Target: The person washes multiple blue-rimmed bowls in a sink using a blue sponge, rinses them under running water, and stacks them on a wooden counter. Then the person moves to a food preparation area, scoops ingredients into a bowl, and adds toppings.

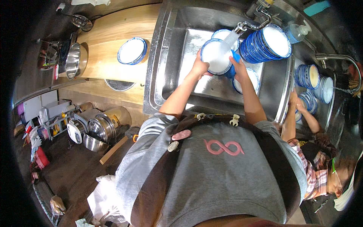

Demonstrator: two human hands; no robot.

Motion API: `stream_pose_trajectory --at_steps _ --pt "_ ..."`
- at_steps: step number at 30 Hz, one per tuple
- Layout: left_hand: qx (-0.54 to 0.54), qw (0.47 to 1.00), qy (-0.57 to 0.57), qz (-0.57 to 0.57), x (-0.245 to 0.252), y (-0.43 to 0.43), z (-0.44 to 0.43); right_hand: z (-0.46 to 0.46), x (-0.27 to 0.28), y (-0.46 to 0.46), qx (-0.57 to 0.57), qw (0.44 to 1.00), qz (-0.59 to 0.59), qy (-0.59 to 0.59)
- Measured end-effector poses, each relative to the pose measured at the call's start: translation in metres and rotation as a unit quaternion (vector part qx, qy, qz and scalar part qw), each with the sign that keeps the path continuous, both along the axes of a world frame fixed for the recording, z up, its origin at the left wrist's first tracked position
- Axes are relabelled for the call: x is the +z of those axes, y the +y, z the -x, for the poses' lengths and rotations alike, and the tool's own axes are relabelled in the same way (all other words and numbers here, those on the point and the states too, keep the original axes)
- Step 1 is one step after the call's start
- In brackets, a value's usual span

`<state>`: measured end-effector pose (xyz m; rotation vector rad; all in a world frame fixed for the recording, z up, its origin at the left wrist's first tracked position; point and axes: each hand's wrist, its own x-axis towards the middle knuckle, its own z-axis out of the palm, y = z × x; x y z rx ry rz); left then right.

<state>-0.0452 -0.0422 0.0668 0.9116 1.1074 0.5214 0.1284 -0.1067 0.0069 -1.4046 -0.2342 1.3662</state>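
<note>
Both my hands hold a white plate point(216, 58) with a blue patterned rim over the stainless-steel sink point(173, 59). My left hand point(200, 67) grips its left edge. My right hand point(239, 68) is at the right edge, with a blue cloth point(236, 56) bunched between it and the plate. Water streams from the faucet point(255, 26) onto the plate. Partly hidden behind it lies another plate point(219, 34). One more plate point(251, 81) is by my right wrist. A tall, leaning stack of blue-rimmed plates point(265, 44) fills the sink's far right corner.
Left of the sink, a few plates point(132, 51) sit stacked on a wooden board point(105, 31) near a metal bowl point(73, 61). At right, a co-worker's hands point(297, 102) touch dishes in a second basin, beside more plate stacks point(307, 76). A soap pump bottle point(297, 31) stands behind.
</note>
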Motion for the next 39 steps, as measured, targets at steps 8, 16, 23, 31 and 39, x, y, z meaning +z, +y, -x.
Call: stream_pose_trajectory --at_steps 8,16,23,31,39 --pt "-0.277 0.666 0.417 -0.553 0.032 -0.004 0.030 -0.043 -0.044 0.033 0.098 0.945 0.235 -0.204" --pt "-0.080 0.716 0.277 -0.636 0.075 0.024 0.102 -0.055 -0.104 0.080 0.148 0.922 0.281 -0.223" --pt "0.306 0.842 0.235 -0.377 0.077 0.103 0.205 -0.080 -0.143 0.088 0.283 0.794 0.312 -0.437" --pt "0.426 0.902 0.069 -0.031 0.018 0.142 0.275 -0.073 -0.124 0.085 0.172 0.874 0.282 -0.357" --pt "0.382 0.917 0.108 -0.046 0.001 0.142 0.288 -0.051 -0.062 0.064 -0.029 0.940 0.207 -0.270"
